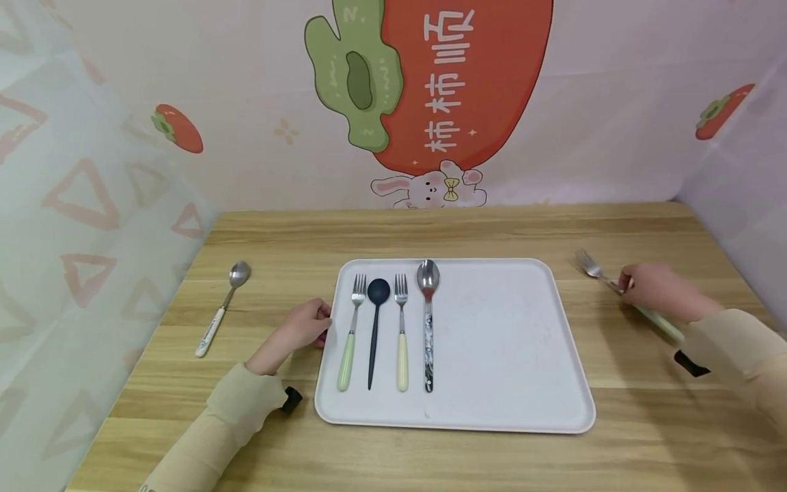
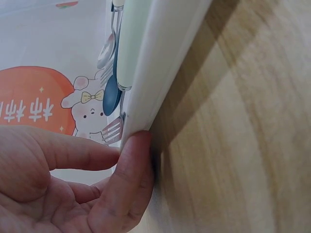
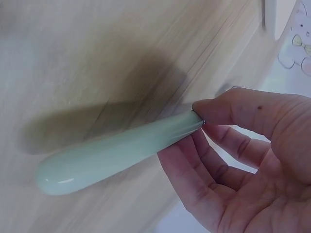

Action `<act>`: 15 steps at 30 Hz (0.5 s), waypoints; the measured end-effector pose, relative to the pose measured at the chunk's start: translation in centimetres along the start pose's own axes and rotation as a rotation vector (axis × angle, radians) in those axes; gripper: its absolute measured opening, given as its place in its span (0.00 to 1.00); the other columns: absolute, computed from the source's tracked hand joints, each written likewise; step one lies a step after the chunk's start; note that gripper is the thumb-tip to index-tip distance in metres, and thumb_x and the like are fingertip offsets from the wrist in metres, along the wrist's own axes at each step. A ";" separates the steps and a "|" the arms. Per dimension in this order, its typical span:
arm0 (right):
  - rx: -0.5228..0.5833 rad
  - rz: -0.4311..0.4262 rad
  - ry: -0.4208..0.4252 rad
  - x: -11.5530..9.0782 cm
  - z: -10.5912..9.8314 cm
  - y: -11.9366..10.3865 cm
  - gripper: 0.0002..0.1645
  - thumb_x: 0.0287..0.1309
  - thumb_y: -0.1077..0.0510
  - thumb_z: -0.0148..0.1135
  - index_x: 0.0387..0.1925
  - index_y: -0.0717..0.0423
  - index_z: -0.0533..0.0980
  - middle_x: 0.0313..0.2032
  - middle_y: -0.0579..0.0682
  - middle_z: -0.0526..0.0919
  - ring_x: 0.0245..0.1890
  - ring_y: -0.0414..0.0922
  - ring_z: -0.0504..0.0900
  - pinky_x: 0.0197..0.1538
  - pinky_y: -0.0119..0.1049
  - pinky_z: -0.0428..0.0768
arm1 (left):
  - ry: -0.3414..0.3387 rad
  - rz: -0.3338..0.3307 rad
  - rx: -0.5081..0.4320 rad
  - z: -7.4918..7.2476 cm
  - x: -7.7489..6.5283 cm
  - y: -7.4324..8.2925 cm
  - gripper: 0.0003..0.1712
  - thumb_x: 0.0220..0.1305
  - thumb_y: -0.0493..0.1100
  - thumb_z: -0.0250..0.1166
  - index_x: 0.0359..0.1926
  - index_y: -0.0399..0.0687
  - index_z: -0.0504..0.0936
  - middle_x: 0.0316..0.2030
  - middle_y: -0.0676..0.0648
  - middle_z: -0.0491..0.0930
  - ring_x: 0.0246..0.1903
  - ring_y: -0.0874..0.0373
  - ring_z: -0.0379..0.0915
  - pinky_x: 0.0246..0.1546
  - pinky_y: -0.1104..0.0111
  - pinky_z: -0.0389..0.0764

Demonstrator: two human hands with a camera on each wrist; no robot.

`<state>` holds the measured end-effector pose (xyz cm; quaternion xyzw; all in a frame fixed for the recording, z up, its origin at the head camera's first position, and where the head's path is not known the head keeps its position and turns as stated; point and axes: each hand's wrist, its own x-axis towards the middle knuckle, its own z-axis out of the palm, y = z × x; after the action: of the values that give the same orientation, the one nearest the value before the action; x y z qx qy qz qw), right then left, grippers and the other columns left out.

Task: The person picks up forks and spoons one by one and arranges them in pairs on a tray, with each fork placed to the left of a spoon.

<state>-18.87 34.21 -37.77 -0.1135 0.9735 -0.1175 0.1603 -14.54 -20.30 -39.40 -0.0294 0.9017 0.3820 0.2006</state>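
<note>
My left hand (image 1: 305, 324) pinches the left rim of the white tray (image 1: 492, 342) between thumb and fingers, as the left wrist view also shows. On the tray lie a fork with a green handle (image 1: 347, 362), a dark spoon (image 1: 378, 292), a fork with a cream handle (image 1: 402, 362) and a large spoon with a patterned handle (image 1: 428, 342). Off to the right of the tray, my right hand (image 1: 664, 292) pinches another green-handled fork (image 3: 112, 155) near where handle meets metal. Its tines point away to the far left. A shadow lies under the handle in the right wrist view.
A spoon with a white handle (image 1: 211, 333) lies on the wooden table (image 1: 443, 461) left of the tray. Behind the table stands a printed backdrop (image 1: 258, 123) with a large red fruit and a rabbit. Similar cloth walls flank both sides.
</note>
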 end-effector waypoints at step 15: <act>-0.018 -0.080 -0.001 -0.2 0.3 -3.9 0.03 0.44 0.65 0.57 0.26 0.59 0.72 0.22 0.46 0.73 0.22 0.43 0.68 0.23 0.35 0.68 | 0.007 0.003 0.007 0.0 0.2 -0.3 0.11 0.61 0.33 0.50 0.43 0.29 0.69 0.28 0.40 0.74 0.21 0.57 0.72 0.22 0.69 0.80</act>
<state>-17.88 30.45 -36.99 -0.1540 0.9690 -0.1150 0.1550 -14.66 -20.45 -39.68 -0.0286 0.9038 0.3788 0.1972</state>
